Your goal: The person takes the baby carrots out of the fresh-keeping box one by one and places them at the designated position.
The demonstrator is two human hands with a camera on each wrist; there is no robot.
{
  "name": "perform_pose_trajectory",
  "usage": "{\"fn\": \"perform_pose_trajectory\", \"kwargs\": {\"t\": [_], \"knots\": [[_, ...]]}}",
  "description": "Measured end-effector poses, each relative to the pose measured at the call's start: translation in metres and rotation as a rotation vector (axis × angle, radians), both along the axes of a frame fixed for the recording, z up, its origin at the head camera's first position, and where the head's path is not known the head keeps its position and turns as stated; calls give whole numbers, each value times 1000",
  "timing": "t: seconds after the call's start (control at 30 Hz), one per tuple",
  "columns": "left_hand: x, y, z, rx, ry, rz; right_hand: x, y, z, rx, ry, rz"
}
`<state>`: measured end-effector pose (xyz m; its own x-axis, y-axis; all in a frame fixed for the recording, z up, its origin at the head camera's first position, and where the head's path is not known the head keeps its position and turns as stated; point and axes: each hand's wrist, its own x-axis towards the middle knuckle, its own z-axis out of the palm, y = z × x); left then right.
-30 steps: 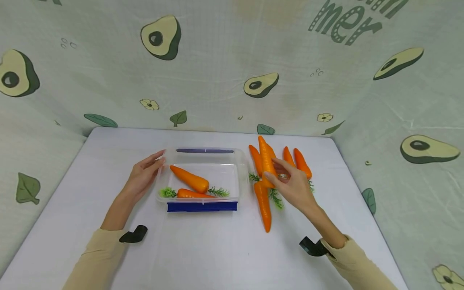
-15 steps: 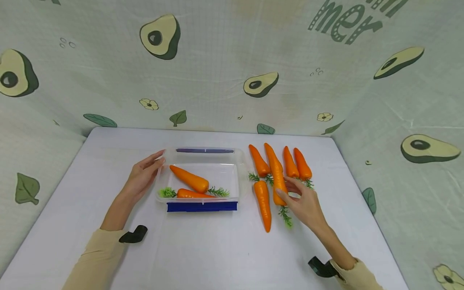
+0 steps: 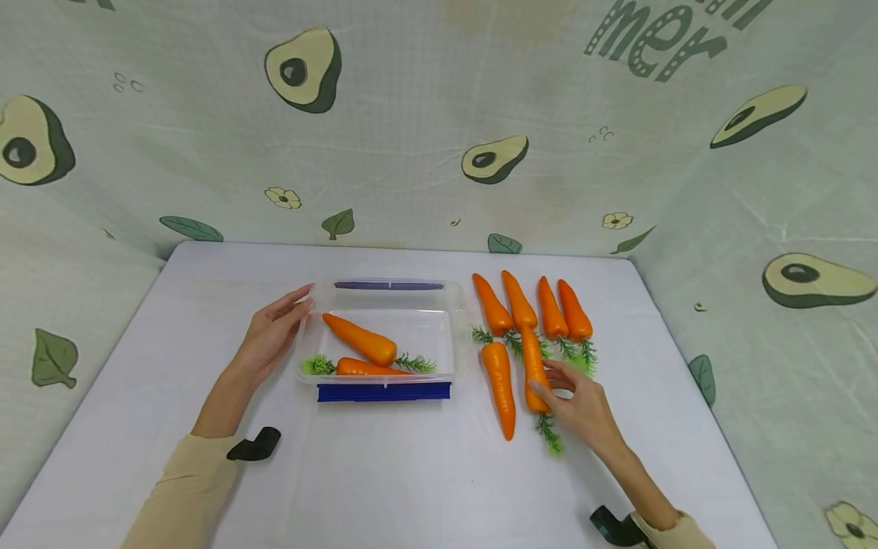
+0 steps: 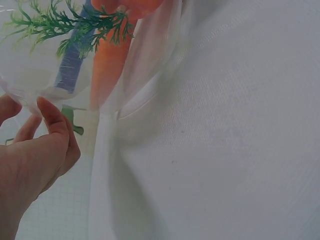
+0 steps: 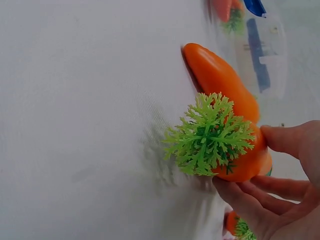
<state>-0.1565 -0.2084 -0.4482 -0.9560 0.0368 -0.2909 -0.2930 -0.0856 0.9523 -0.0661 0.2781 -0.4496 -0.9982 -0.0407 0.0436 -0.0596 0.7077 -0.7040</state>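
Observation:
A clear plastic container (image 3: pixel 446 335) with blue latches stands left of centre; two toy carrots (image 3: pixel 358 338) with green tops lie in it. My left hand (image 3: pixel 271 335) grips its left rim between thumb and fingers, seen close up in the left wrist view. My right hand (image 3: pixel 579 404) pinches a carrot (image 3: pixel 533 370) by its thick end, low over the table, tip pointing away and leafy top towards me. In the right wrist view that leafy top (image 5: pixel 207 140) hides part of the carrot. Just left of it lies another carrot (image 3: pixel 499 389), pointing towards me.
Behind the held carrot several carrots (image 3: pixel 551 309) lie in a row, tips towards the back edge. The white table (image 3: pixel 384 473) is enclosed by a cloth (image 3: pixel 411 114) printed with avocados at the back and sides.
My right hand has brought its carrot towards me and to the right, lowering it beside the front carrot and uncovering the row behind. My left hand and the container have stayed put.

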Motion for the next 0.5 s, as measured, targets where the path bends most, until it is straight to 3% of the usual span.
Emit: {"fn": "perform_pose_trajectory", "kwargs": {"t": [0.5], "knots": [[0, 2, 3, -21, -10, -1, -11, 4, 7, 112, -158, 15]]}}
